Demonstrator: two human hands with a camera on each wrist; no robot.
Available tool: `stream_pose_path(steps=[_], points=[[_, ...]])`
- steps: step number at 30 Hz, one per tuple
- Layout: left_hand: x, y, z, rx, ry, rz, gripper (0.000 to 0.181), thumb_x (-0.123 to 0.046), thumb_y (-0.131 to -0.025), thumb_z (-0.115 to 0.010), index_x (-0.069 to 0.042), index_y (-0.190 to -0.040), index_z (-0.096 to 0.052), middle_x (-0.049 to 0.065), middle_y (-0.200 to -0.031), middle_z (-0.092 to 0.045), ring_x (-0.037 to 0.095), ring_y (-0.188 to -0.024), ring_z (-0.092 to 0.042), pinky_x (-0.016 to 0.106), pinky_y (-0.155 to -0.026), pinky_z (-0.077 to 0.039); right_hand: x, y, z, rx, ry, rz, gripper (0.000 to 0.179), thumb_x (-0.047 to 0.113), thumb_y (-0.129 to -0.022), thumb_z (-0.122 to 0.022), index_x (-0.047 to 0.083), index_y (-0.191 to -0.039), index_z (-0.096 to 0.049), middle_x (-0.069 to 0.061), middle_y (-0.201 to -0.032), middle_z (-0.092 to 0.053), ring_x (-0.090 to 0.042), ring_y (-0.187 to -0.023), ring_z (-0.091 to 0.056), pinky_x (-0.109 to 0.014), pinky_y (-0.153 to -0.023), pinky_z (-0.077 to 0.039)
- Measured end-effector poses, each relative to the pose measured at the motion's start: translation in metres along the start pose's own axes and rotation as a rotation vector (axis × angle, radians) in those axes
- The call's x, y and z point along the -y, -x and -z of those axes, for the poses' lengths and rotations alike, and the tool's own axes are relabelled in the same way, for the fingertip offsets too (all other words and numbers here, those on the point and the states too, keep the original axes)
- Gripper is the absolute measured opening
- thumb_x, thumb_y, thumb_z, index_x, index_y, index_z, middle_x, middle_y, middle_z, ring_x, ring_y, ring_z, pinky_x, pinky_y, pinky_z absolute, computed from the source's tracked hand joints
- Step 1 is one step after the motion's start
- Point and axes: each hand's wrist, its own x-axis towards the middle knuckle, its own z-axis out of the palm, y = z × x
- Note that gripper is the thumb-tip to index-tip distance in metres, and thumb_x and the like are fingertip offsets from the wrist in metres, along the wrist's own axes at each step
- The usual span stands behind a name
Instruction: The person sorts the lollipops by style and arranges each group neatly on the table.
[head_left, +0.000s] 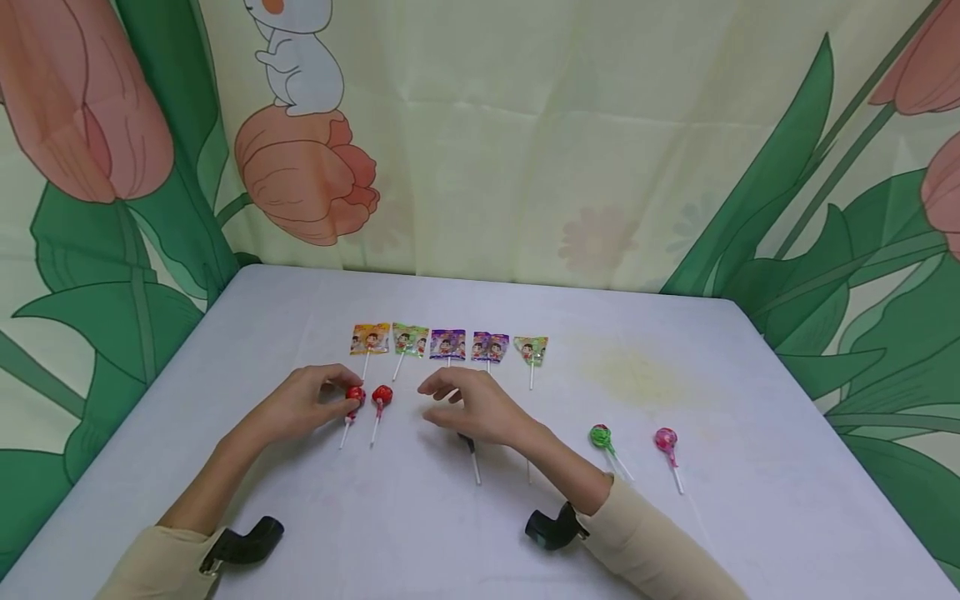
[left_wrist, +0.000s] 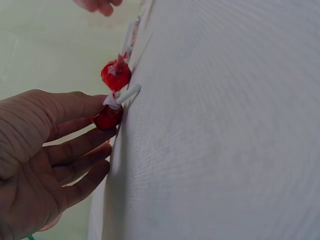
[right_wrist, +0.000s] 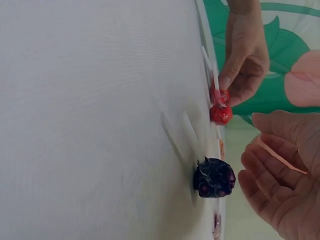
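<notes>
My left hand (head_left: 311,402) pinches a red-wrapped lollipop (left_wrist: 109,118) between thumb and fingers, down at the white tabletop. Just to its right lies a second red lollipop (head_left: 382,395), its stick pointing toward me. My right hand (head_left: 480,408) hovers over the table with fingers loosely bent and nothing in them. Below it is a dark-wrapped lollipop (right_wrist: 215,177), mostly hidden in the head view apart from its white stick. Another white stick (head_left: 528,472) shows beneath the right forearm; its candy end is hidden.
Behind the hands, several flat-packed lollipops lie in a row, from an orange packet (head_left: 370,338) to a green one (head_left: 531,349). A green lollipop (head_left: 601,436) and a pink lollipop (head_left: 666,442) lie at the right. A printed curtain (head_left: 525,167) hangs behind the table.
</notes>
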Motion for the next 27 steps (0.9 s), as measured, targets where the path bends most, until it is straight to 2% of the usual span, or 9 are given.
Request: stream_pose_path(steps=[8, 17, 27], points=[[0.001, 0.000, -0.001, -0.010, -0.002, 0.005, 0.027, -0.012, -0.092, -0.076, -0.004, -0.116, -0.071, 0.008, -0.110, -0.071, 0.030, -0.108, -0.064, 0.053, -0.101, -0.053, -0.006, 0.016, 0.009, -0.028, 0.013, 0.012, 0.028, 0.015, -0.095, -0.071, 0.002, -0.120, -0.068, -0.012, -0.119, -0.072, -0.028, -0.110, -0.067, -0.040, -0.095, -0.056], [-0.001, 0.000, -0.001, -0.009, 0.002, 0.005, 0.026, -0.012, -0.092, -0.077, -0.004, -0.116, -0.071, 0.008, -0.110, -0.071, 0.030, -0.108, -0.064, 0.053, -0.101, -0.053, -0.009, 0.037, 0.015, -0.015, 0.024, -0.049, 0.029, 0.011, -0.094, -0.072, 0.002, -0.121, -0.068, -0.011, -0.121, -0.071, -0.031, -0.113, -0.065, -0.040, -0.098, -0.056], [-0.002, 0.001, -0.001, -0.012, -0.001, 0.007, 0.026, -0.013, -0.092, -0.076, -0.004, -0.116, -0.071, 0.008, -0.110, -0.071, 0.031, -0.109, -0.064, 0.053, -0.101, -0.053, -0.015, 0.043, 0.014, 0.026, 0.042, -0.077, 0.027, 0.007, -0.092, -0.074, 0.002, -0.118, -0.069, -0.009, -0.118, -0.071, -0.025, -0.110, -0.067, -0.040, -0.098, -0.056]])
